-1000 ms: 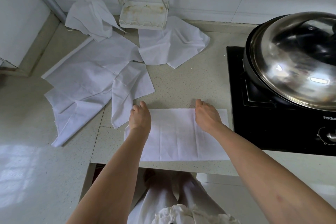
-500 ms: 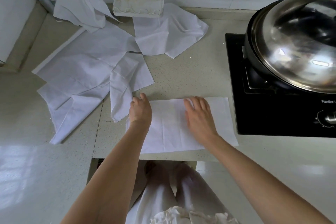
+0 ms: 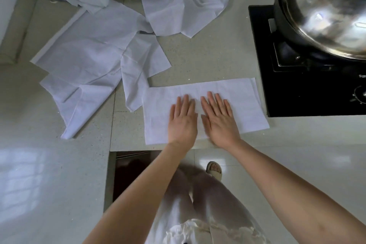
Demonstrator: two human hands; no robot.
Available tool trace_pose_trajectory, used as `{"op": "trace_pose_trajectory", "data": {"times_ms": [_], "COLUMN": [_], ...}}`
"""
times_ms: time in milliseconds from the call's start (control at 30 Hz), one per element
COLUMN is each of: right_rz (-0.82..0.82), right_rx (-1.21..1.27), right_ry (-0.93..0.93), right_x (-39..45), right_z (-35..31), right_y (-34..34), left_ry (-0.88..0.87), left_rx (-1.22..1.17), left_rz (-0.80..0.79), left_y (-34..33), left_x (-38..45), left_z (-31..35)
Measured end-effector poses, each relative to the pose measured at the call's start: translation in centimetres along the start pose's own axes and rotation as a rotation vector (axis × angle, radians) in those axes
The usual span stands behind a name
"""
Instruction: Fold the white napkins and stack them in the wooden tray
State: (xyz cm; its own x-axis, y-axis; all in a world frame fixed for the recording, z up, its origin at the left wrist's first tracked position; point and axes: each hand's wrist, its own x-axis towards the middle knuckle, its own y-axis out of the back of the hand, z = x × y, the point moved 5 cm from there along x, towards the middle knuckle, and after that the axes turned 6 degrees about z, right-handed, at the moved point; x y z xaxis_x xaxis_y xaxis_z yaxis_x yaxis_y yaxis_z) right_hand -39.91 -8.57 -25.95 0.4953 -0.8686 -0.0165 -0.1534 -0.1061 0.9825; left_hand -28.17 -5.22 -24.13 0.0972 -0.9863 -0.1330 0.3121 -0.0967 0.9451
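Left hand (image 3: 183, 123) and right hand (image 3: 219, 123) lay flat, side by side, grip open, pressing folded napkin (image 3: 237, 93) on desk (image 3: 208, 59); unfolded napkins (image 3: 89, 55) far left

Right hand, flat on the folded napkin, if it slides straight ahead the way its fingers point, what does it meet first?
Probably bare countertop past the folded napkin. The right hand points slightly left of the spread napkin, next in line.

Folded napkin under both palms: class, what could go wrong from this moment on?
1. The folded napkin reaches close to the counter edge; smoothing toward the body might drag it off.
2. Its right end lies beside the black stove holding a lidded pot; it could slide onto the stove.
3. Left hand and right hand press only the middle, so the layered right end may shift apart.
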Motion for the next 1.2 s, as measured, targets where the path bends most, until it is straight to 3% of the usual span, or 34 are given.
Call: {"op": "trace_pose_trajectory", "data": {"times_ms": [133, 267, 433, 567, 700, 967, 1100, 1200], "right_rz": [0.026, 0.031, 0.031, 0.105, 0.065, 0.030, 0.003, 0.161], "right_rx": [-0.013, -0.029, -0.039, -0.003, 0.059, -0.001, 0.186, 0.360], "right_ry": [0.048, 0.176, 0.040, -0.209, 0.069, 0.131, 0.131, -0.033], "right_x": [0.0, -0.6, -1.7, -2.6, -2.2, -2.2, -2.0, -1.6], "right_z": [0.2, 2.6, 6.3, 7.1, 0.6, 0.7, 0.5, 2.7], "right_y": [0.0, 0.2, 0.6, 1.5, 0.8, -0.8, -0.1, 2.3], "left_ry": [0.051, 0.044, 0.058, 0.099, 0.077, 0.164, 0.268, 0.142], "left_rx": [0.025, 0.064, 0.118, 0.159, 0.137, 0.101, 0.176, 0.182], "left_rz": [0.144, 0.156, 0.115, 0.081, 0.084, 0.090, 0.011, 0.106], "left_y": [-1.8, -2.2, -2.3, -2.6, -2.2, -1.3, 0.2, 2.8], "left_x": [-1.2, -1.3, -1.2, -1.4, -1.2, -5.5, -6.7, -4.4], "left_z": [-0.9, -0.8, -1.1, -0.8, -0.4, -5.3, -6.4, -4.0]}}
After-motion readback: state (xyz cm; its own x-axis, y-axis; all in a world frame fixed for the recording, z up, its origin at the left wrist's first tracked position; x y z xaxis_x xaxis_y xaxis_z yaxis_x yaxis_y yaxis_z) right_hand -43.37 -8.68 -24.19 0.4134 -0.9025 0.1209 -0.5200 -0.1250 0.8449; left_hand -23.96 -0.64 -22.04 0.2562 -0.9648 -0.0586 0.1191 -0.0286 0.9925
